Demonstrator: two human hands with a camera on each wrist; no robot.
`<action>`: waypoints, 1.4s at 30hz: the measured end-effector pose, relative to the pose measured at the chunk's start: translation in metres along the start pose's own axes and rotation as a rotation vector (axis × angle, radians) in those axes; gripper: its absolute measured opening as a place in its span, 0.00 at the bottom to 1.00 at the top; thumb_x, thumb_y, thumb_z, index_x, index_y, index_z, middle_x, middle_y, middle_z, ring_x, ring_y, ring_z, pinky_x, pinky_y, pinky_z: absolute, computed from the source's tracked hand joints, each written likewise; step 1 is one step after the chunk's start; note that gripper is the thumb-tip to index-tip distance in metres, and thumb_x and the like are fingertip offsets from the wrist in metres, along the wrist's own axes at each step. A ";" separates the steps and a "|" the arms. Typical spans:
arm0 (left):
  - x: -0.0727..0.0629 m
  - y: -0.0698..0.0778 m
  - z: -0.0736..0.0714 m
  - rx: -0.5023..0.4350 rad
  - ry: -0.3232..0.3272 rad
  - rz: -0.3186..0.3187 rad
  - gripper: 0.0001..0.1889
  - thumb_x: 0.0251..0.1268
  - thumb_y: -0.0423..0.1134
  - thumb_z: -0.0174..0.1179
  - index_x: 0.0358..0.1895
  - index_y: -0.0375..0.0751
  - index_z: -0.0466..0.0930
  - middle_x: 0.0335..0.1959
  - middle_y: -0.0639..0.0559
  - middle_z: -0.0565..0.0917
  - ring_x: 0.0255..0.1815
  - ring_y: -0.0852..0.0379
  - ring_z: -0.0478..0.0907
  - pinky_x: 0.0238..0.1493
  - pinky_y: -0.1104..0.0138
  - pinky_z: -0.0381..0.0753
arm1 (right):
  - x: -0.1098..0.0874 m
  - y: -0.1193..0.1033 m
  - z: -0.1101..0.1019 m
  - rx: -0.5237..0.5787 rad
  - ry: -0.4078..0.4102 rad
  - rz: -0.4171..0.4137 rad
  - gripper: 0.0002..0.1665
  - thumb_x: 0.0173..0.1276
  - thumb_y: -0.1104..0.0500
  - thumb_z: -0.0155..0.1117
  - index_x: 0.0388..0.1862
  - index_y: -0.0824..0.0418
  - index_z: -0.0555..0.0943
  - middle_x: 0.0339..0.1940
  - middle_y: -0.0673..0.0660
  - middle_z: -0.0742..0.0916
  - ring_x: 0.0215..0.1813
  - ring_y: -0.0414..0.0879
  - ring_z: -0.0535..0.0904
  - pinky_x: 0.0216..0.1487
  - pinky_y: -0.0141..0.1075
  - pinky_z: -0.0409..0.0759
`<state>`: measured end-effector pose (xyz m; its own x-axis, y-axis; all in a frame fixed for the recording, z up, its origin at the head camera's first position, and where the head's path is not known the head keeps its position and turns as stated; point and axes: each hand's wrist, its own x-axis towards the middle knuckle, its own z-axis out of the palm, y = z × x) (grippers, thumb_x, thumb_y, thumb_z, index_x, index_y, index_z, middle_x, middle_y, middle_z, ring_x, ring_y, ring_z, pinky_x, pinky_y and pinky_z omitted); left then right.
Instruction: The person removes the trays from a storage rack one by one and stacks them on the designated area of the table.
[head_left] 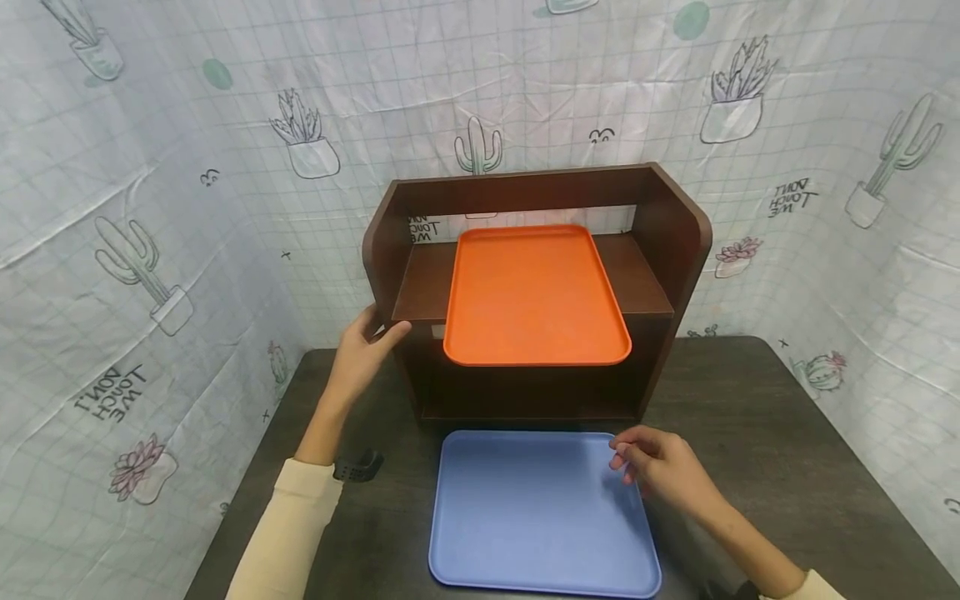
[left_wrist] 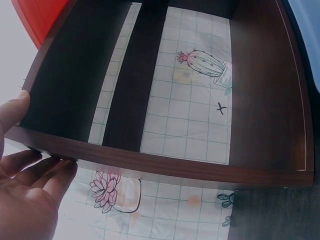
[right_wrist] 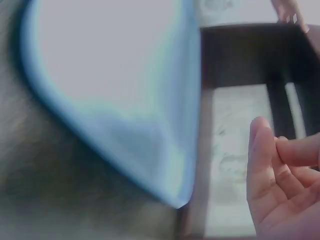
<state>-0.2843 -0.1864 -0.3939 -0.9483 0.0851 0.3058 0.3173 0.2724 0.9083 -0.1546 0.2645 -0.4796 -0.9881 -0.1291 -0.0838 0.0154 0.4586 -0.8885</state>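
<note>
A dark brown wooden shelf (head_left: 517,190) with two levels stands on the table. My left hand (head_left: 358,358) grips its left side panel, thumb on the inner side and fingers around the outside, as the left wrist view shows. An orange tray (head_left: 536,300) lies on the upper level, its front end jutting past the shelf's edge. On the table in front of the shelf lies a blue tray (head_left: 540,508). Over its back right corner hovers my right hand (head_left: 667,468), fingers loosely bent, holding nothing.
The dark table (head_left: 720,400) reaches out on both sides of the shelf. A white cloth (head_left: 360,250) printed with cacti hangs behind and on both sides. The lower level (head_left: 525,396) of the shelf sits beneath the orange tray's overhang.
</note>
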 end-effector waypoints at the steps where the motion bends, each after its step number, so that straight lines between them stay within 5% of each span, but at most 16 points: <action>1: 0.000 0.000 0.000 -0.001 0.001 0.000 0.35 0.75 0.48 0.70 0.79 0.42 0.70 0.78 0.43 0.75 0.81 0.46 0.71 0.78 0.51 0.76 | 0.000 -0.006 -0.001 0.039 -0.021 -0.010 0.12 0.83 0.63 0.59 0.54 0.69 0.83 0.40 0.66 0.91 0.32 0.48 0.87 0.26 0.41 0.88; 7: 0.000 -0.002 0.000 -0.013 -0.005 0.003 0.34 0.75 0.46 0.69 0.79 0.42 0.69 0.78 0.43 0.74 0.81 0.46 0.70 0.78 0.50 0.76 | -0.001 -0.048 -0.003 0.245 -0.087 -0.034 0.20 0.86 0.56 0.56 0.64 0.71 0.76 0.50 0.63 0.91 0.43 0.53 0.92 0.41 0.45 0.94; 16: 0.000 0.001 -0.001 -0.007 -0.001 0.001 0.35 0.75 0.48 0.69 0.79 0.41 0.69 0.78 0.42 0.74 0.81 0.45 0.70 0.78 0.51 0.76 | 0.004 -0.101 0.001 0.516 -0.177 -0.070 0.26 0.87 0.51 0.55 0.70 0.68 0.69 0.63 0.59 0.89 0.58 0.49 0.90 0.62 0.39 0.89; 22: 0.001 0.000 -0.001 -0.012 0.005 0.009 0.35 0.75 0.48 0.70 0.79 0.40 0.70 0.78 0.41 0.74 0.80 0.44 0.71 0.78 0.51 0.77 | 0.008 -0.122 0.010 0.787 -0.247 -0.100 0.22 0.88 0.57 0.49 0.73 0.64 0.63 0.67 0.56 0.86 0.68 0.48 0.86 0.72 0.40 0.83; 28: 0.000 -0.002 0.000 -0.008 0.009 0.014 0.35 0.75 0.47 0.70 0.78 0.39 0.70 0.77 0.39 0.75 0.80 0.44 0.72 0.78 0.51 0.76 | 0.013 -0.130 0.020 0.939 -0.305 -0.153 0.25 0.90 0.59 0.42 0.80 0.59 0.60 0.72 0.54 0.82 0.75 0.51 0.79 0.78 0.42 0.77; 42: 0.002 -0.007 0.000 -0.048 0.002 0.003 0.35 0.74 0.47 0.70 0.79 0.42 0.70 0.78 0.43 0.74 0.81 0.46 0.70 0.78 0.52 0.76 | 0.021 -0.151 0.039 1.139 -0.151 -0.081 0.31 0.87 0.61 0.51 0.83 0.56 0.57 0.71 0.50 0.78 0.74 0.48 0.76 0.79 0.41 0.76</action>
<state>-0.2881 -0.1882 -0.3997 -0.9474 0.0839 0.3089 0.3200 0.2261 0.9200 -0.1717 0.1586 -0.3646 -0.9652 -0.2614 0.0073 0.1584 -0.6064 -0.7792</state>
